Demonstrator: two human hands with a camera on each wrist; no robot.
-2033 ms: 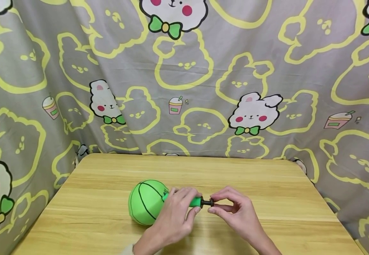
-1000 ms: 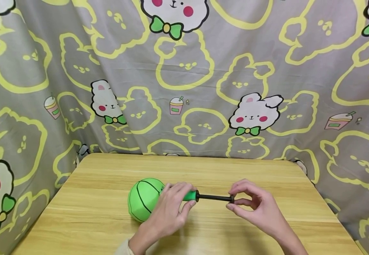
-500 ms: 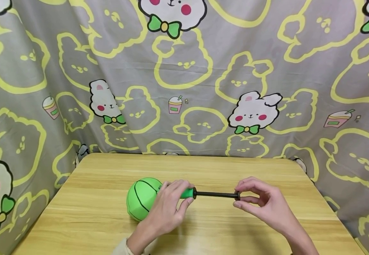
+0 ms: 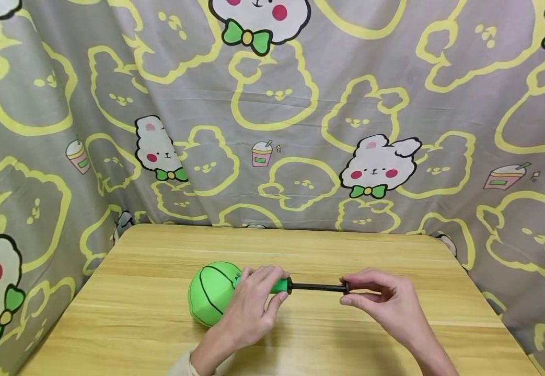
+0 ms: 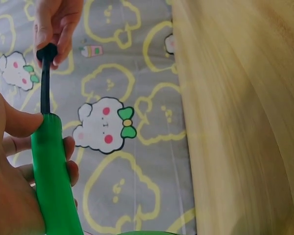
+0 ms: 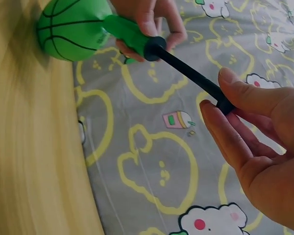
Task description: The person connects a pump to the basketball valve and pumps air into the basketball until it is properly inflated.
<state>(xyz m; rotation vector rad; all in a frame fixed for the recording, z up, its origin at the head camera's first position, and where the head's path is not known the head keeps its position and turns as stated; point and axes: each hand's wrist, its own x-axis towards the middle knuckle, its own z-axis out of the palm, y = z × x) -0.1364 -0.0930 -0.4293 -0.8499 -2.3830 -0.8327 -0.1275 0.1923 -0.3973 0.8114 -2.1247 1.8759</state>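
Note:
A green ball with black seams (image 4: 210, 295) sits on the table, left of both hands. My left hand (image 4: 253, 305) grips the green barrel of a hand pump (image 4: 280, 285), whose far end meets the ball in the right wrist view. Its black rod (image 4: 319, 286) is drawn well out of the barrel. Thumb and fingers of my right hand (image 4: 390, 300) pinch the black end knob (image 6: 225, 105). In the left wrist view, fingers wrap the green barrel (image 5: 54, 176) from both sides.
The wooden table (image 4: 150, 334) has rounded back corners. A grey curtain (image 4: 296, 130) with yellow outlines and white rabbits hangs behind it and along both sides.
My right hand has drawn the pump's rod far out to the right, then come back slightly left over the last half second. The left hand keeps its grip, and the ball stays nearly in place.

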